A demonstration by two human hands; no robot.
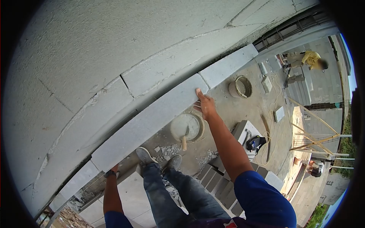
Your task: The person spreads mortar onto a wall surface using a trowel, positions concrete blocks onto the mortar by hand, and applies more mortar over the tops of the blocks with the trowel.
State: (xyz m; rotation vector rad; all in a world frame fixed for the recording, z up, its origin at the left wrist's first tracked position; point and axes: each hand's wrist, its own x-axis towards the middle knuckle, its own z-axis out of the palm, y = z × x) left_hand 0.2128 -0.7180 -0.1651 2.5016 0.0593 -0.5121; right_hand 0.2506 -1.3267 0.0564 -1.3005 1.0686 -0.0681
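Observation:
A long pale grey aerated concrete block [152, 117] lies along a narrow course beside the wall, its far end meeting another block [230, 64]. My right hand [205, 105] grips its outer edge near that joint, thumb on the upper face and fingers over the side. At the near end, my left hand [113, 171] holds the block's lower edge; most of its fingers are hidden. Below the block stands a bucket [200, 129] of pale wet mix, and a trowel [184, 142] with a wooden handle rests across it.
A second bucket [240, 87] stands farther along the floor. Stacked blocks [216, 178], rubble [167, 151] and a black power tool [255, 143] with a cord lie nearby. A person in a yellow top [312, 60] is at the far right, beyond loose blocks. Wooden props [315, 140] slant there.

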